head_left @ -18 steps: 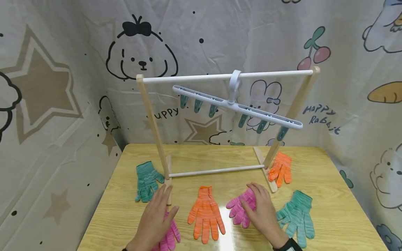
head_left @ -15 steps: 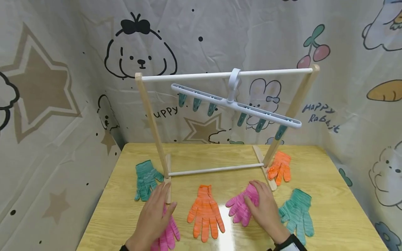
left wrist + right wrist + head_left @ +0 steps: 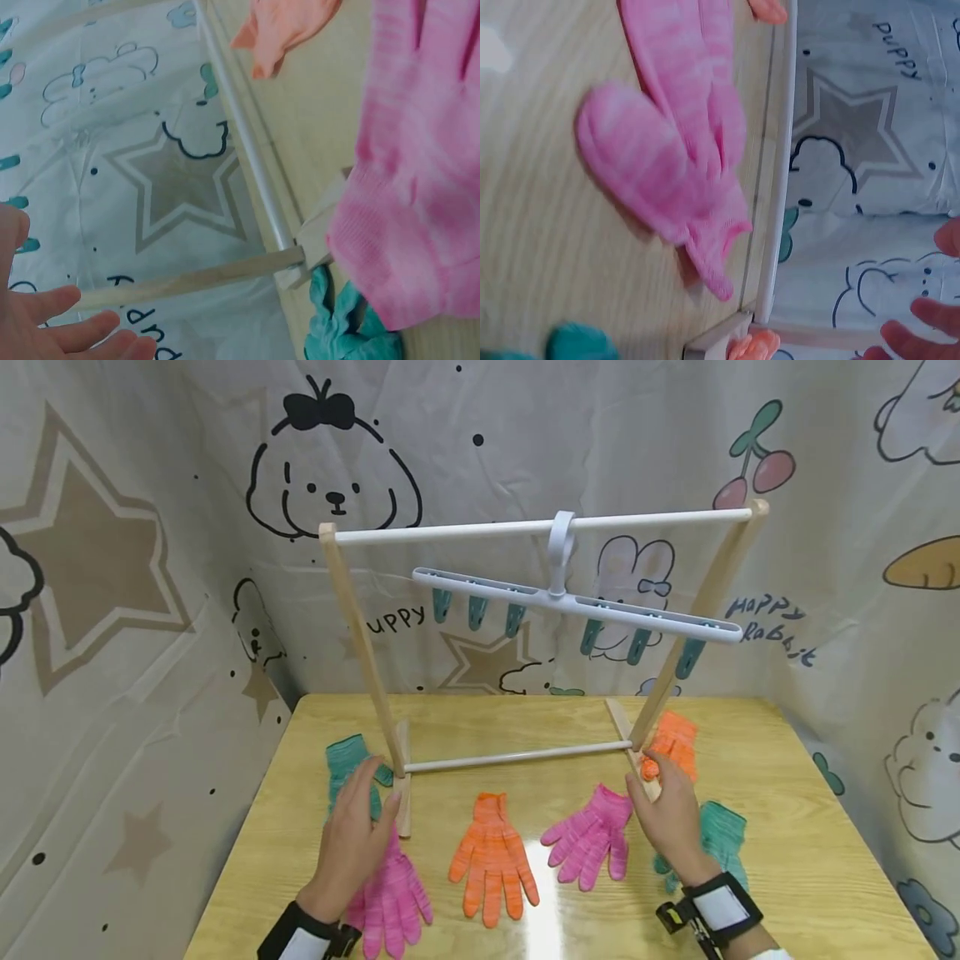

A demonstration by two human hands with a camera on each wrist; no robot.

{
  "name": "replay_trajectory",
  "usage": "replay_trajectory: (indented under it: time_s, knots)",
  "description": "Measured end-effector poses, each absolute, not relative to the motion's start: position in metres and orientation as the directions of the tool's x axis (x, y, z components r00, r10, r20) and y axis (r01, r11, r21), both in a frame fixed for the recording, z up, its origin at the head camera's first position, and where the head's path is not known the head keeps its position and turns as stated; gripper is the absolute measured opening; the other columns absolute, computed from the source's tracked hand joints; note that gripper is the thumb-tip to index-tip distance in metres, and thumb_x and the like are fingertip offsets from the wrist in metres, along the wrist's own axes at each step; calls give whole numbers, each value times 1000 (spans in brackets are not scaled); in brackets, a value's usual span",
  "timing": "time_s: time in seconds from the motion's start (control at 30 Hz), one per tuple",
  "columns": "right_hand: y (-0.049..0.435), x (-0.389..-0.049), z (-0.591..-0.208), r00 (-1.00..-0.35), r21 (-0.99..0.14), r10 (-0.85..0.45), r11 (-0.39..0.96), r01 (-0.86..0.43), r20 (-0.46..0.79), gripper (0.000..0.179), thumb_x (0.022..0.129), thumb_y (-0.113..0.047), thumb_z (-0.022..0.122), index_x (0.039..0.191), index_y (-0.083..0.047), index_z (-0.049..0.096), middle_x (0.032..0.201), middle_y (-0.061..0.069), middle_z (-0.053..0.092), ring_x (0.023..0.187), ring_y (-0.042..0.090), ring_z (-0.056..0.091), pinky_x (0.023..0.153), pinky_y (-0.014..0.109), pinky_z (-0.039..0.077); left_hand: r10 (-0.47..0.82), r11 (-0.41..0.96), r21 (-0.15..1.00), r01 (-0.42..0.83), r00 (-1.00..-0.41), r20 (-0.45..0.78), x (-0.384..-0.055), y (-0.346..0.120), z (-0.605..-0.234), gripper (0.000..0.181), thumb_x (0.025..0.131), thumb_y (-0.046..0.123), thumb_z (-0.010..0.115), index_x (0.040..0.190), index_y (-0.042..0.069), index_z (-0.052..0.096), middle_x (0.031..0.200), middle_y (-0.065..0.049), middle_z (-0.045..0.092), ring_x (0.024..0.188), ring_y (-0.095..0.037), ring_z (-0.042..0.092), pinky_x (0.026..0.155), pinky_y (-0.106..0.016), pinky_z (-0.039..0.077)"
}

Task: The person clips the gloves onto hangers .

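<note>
My left hand point(image 3: 351, 835) hovers with relaxed, spread fingers over the left pink glove point(image 3: 390, 897), overlapping the left teal glove point(image 3: 347, 764) in the head view. Its fingers point(image 3: 82, 330) hold nothing in the left wrist view. My right hand point(image 3: 667, 818), also loosely spread, hangs in front of the rack's right foot and partly hides the small orange glove point(image 3: 677, 739) and the right teal glove point(image 3: 723, 831). Left of it lies another pink glove point(image 3: 592, 835), flat with fingers toward me. A larger orange glove point(image 3: 492, 860) lies between both hands.
A wooden rack with a white top bar point(image 3: 465, 531) and a lower bar point(image 3: 517, 756) stands on the table point(image 3: 480, 718). From the top bar hangs a pale clip hanger point(image 3: 630, 617) with several teal clips point(image 3: 590, 637). A printed curtain point(image 3: 525, 435) closes off the back and sides.
My right hand has moved right, away from the pink glove, which stays on the table. My left hand has shifted slightly up and left. The hanger has turned a little on the bar.
</note>
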State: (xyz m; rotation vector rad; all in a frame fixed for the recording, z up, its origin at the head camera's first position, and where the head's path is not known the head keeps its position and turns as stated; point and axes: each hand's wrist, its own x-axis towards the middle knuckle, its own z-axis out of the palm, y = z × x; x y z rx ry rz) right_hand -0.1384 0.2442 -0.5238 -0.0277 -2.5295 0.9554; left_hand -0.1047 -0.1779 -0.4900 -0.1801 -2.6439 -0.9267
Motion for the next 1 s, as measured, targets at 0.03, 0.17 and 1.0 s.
replay_trajectory:
  time_s: [0.03, 0.17, 1.0]
  knots:
    - [247, -142, -522, -901, -639, 187, 760, -119, 391, 49, 93, -16, 69, 136, 4, 55, 130, 30, 61, 120, 49, 56, 94, 64, 45, 5, 773, 592, 230, -934, 356, -108, -179, -489, 55, 102, 21, 60, 149, -1, 42, 152, -24, 46, 140, -44, 45, 106, -65, 43]
    - [257, -155, -517, -889, -654, 252, 753, -68, 383, 55, 94, -16, 67, 141, 5, 49, 130, 31, 59, 118, 50, 54, 93, 64, 44, -11, 750, 621, 228, -935, 355, -121, -181, -484, 56, 104, 25, 56, 152, 1, 38, 156, -25, 42, 143, -45, 41, 106, -67, 41]
    - [282, -220, -493, -933, -814, 284, 581, -15, 220, 74, 103, -28, 54, 161, -7, 14, 161, 28, 27, 147, 47, 29, 117, 66, 28, -73, 654, 747, 117, -974, 216, -178, -177, -469, 79, 105, 41, 52, 164, 18, 5, 164, -23, 28, 140, -46, 44, 102, -64, 47]
